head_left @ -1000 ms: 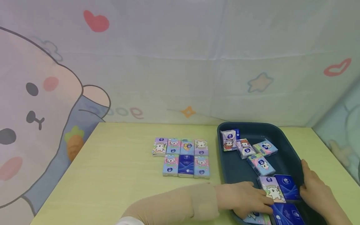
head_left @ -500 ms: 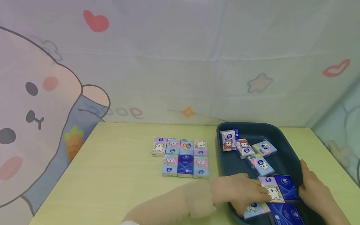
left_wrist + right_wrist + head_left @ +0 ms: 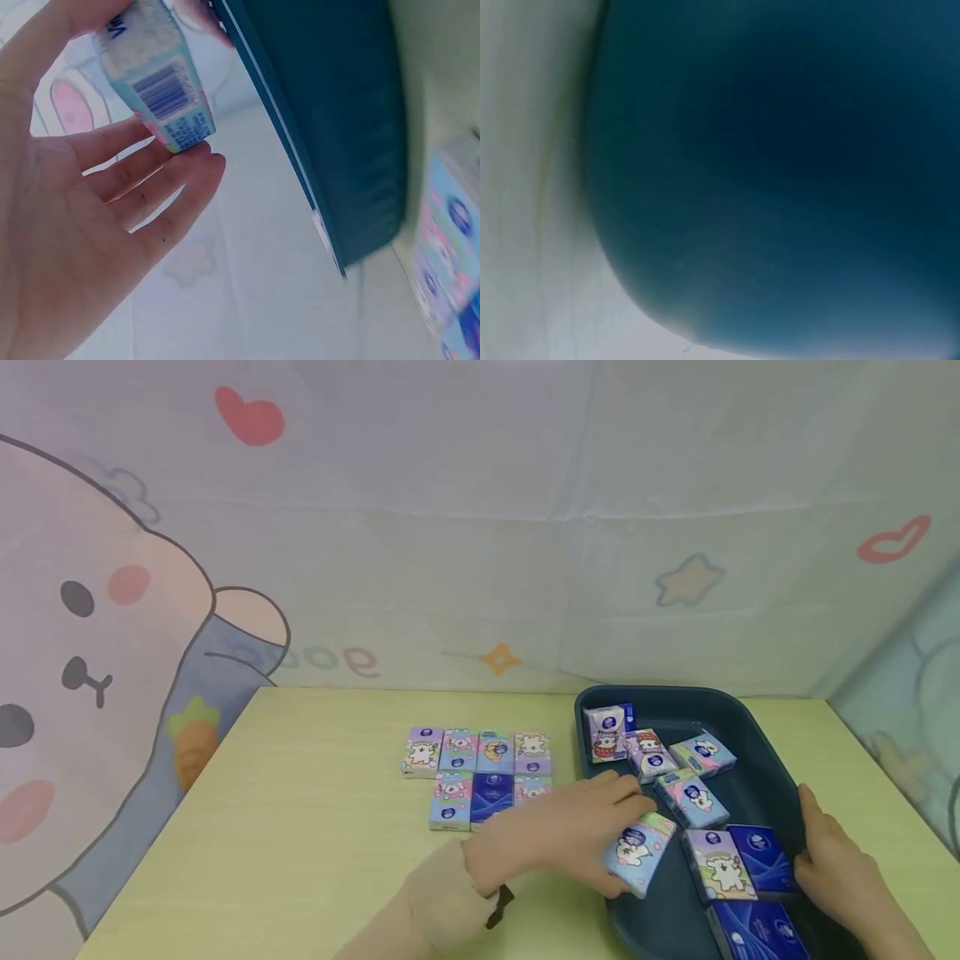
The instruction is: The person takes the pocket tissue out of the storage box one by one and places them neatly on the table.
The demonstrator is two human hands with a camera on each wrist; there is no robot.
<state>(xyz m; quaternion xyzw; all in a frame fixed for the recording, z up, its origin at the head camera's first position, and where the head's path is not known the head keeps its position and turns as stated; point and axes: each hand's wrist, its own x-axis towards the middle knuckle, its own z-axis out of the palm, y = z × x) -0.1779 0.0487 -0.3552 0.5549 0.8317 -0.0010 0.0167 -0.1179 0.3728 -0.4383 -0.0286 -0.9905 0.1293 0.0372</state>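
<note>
My left hand (image 3: 573, 831) pinches a light-blue pocket tissue pack (image 3: 640, 852) between thumb and fingers, over the left rim of the dark teal tray (image 3: 600, 818). In the left wrist view the pack's barcode end (image 3: 166, 94) faces the camera. At the tray's right side my right hand (image 3: 843, 868) grips the rim, thumb over the inner edge. Inside the tray lie a white-bear tissue pack (image 3: 723, 866), two dark-blue packs, one of them the nearer blue pack (image 3: 759, 931), and several cartoon packs farther back, such as a light-blue one (image 3: 692, 799).
Left of the tray, two rows of tissue packs stand side by side on the pale yellow table (image 3: 300, 835); a dark-blue pack (image 3: 492, 795) sits in the front row. My left forearm partly covers that row's right end. A printed cloth (image 3: 450, 527) hangs behind the table.
My left hand has lifted the light-blue tissue pack from the tray's near left corner and moved it up and left to the rim. The right hand stays at the tray's side.
</note>
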